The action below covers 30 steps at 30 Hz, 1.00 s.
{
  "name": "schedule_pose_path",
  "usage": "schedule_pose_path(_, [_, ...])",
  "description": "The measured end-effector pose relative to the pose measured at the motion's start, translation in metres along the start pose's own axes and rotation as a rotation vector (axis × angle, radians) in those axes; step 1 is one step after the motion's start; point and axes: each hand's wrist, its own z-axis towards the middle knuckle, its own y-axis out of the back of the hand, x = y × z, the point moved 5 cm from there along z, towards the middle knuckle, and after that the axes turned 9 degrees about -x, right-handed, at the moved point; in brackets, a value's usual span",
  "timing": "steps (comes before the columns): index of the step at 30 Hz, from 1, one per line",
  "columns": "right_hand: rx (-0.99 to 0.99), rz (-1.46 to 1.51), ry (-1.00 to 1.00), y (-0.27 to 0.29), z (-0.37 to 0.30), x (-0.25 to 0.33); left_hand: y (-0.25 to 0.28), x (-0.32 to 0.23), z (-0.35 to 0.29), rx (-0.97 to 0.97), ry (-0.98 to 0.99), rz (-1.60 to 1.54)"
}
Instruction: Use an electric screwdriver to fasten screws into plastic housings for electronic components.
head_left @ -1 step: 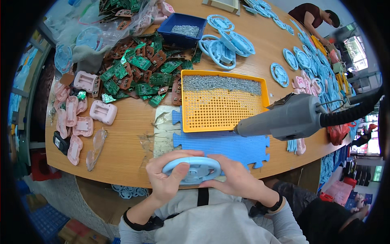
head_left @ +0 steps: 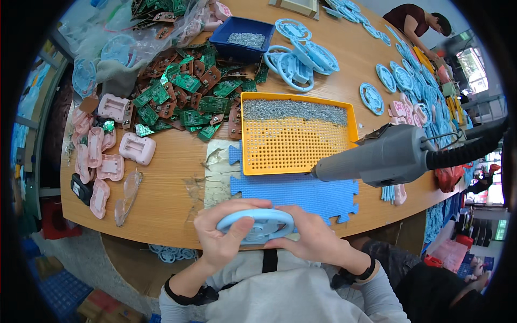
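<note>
Both hands hold a light-blue toy steering wheel (head_left: 257, 232) at the table's front edge, just above my lap. My left hand (head_left: 223, 229) grips its left rim, thumb across the near face and fingers behind. Around the right side closes my right hand (head_left: 312, 234), thumb underneath. The wheel is tilted, so its far rim stands higher. Beyond it lies a blue foam mat (head_left: 291, 194), with a yellow perforated tray (head_left: 353, 121) of small screws resting partly on it. A grey electric screwdriver (head_left: 371, 159) hangs at the right, its tip by the tray's near right corner.
Green and brown circuit boards (head_left: 188, 102) are heaped at the back left, near a dark-blue screw bin (head_left: 215, 40). Pink plastic casings (head_left: 137, 149) and clear glasses (head_left: 128, 196) lie left. More blue wheels (head_left: 296, 67) sit farther back. Another person (head_left: 412, 24) bends over the table's far right.
</note>
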Motion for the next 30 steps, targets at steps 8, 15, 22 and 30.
schedule_pose_path(8, [-0.074,-0.1,0.254,0.017,0.002,-0.027,-0.034,-0.015,0.003,0.338,-0.156,0.27])
schedule_pose_path(15, [-0.446,0.346,0.022,0.11,-0.035,-0.043,-0.061,-0.015,0.004,0.675,-0.657,0.391])
schedule_pose_path(22, [-0.412,0.079,0.36,0.088,0.035,-0.001,-0.035,-0.036,-0.014,0.867,-0.877,0.453])
schedule_pose_path(30, [-0.608,0.594,0.34,0.095,0.044,-0.003,-0.068,0.017,-0.02,1.056,-1.17,0.869])
